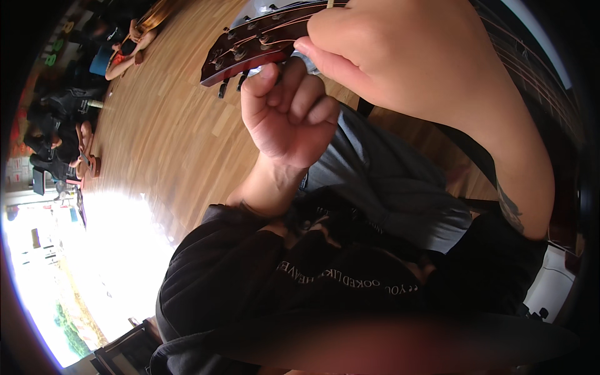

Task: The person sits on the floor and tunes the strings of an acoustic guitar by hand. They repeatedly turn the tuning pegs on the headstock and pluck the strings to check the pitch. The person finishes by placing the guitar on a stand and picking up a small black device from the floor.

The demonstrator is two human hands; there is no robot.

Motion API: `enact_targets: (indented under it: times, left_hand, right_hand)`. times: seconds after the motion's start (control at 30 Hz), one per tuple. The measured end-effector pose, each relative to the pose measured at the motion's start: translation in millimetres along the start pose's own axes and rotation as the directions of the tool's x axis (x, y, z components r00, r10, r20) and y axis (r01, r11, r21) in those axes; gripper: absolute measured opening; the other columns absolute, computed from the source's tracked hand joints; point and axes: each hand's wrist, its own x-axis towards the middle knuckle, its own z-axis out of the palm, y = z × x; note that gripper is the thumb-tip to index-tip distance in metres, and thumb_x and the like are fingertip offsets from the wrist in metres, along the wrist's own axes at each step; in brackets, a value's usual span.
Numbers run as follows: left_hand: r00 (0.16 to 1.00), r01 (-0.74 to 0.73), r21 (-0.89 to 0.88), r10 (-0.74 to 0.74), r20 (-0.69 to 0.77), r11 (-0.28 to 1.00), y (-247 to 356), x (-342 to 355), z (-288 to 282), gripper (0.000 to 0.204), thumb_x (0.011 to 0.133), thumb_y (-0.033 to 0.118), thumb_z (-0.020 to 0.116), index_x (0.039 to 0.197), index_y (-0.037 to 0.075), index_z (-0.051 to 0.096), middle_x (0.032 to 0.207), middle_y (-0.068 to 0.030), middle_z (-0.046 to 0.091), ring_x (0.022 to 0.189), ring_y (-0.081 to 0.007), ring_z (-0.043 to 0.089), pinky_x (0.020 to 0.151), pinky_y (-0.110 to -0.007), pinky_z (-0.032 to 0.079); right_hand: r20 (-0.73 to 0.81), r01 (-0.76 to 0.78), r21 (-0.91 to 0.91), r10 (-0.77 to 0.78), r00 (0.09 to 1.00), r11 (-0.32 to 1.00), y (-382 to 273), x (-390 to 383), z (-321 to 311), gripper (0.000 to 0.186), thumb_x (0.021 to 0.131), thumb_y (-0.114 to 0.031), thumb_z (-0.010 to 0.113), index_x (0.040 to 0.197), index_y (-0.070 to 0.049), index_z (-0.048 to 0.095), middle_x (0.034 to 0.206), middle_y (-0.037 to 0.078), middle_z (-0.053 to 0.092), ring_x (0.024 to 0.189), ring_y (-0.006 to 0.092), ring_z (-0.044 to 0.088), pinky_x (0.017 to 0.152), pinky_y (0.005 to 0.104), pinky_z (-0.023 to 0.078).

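Note:
A dark red-brown guitar headstock with several tuning pegs and copper-coloured strings lies across the top centre. My left hand is just below it, palm toward me, fingers curled in close to the pegs; what they grip is hidden. My right hand covers the upper right of the headstock, thumb and fingers bent together at the strings, hiding whatever is pinched. More strings run down the right side behind my right forearm. Below are my grey trousers and black printed top.
Wood floor stretches to the left. Along the far left, people sit with instruments; one person's leg and hand show beside a guitar. A bright doorway is at lower left, a dark chair-like object below it.

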Motion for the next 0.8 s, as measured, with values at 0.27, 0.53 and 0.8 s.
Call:
enact_targets:
  times: [0.27, 0.53, 0.8]
  left_hand:
    - [0.895, 0.287, -0.301, -0.144, 0.422, 0.909, -13, -3, -32, 0.038, 0.102, 0.059, 0.055, 0.116, 0.026, 0.067, 0.083, 0.0117, 0.047, 0.055, -0.0027, 0.037, 0.054, -0.023, 0.025]
    - [0.952, -0.147, 0.352, 0.229, -0.205, 0.924, -5, -5, 13, 0.038, 0.104, 0.043, 0.06, 0.078, 0.017, 0.049, 0.062, 0.0094, 0.033, 0.051, -0.0056, 0.027, 0.051, -0.024, 0.022]
    - [0.932, 0.076, 0.013, -0.075, 0.354, 0.997, -11, -10, -20, 0.065, 0.103, 0.071, 0.035, 0.134, 0.02, 0.06, 0.081, 0.0064, 0.047, 0.055, -0.0078, 0.035, 0.056, -0.023, 0.027]
  right_hand:
    - [-0.061, 0.038, -0.007, -0.038, 0.997, 0.999, 3, 1, 8, 0.016, 0.069, -0.018, 0.07, 0.06, -0.007, 0.064, 0.048, 0.01, 0.056, 0.042, 0.0214, 0.061, 0.038, 0.0325, 0.045]
    - [-0.166, 0.053, -0.139, -0.076, 0.983, 0.989, 0, -3, 7, 0.014, 0.069, -0.017, 0.07, 0.064, -0.005, 0.069, 0.052, 0.01, 0.061, 0.045, 0.0218, 0.065, 0.04, 0.0318, 0.048]
    - [0.046, 0.059, -0.2, -0.051, 0.998, 0.978, 0, 2, 2, 0.017, 0.07, -0.018, 0.069, 0.061, -0.004, 0.066, 0.051, 0.01, 0.06, 0.045, 0.0205, 0.065, 0.04, 0.0316, 0.048]
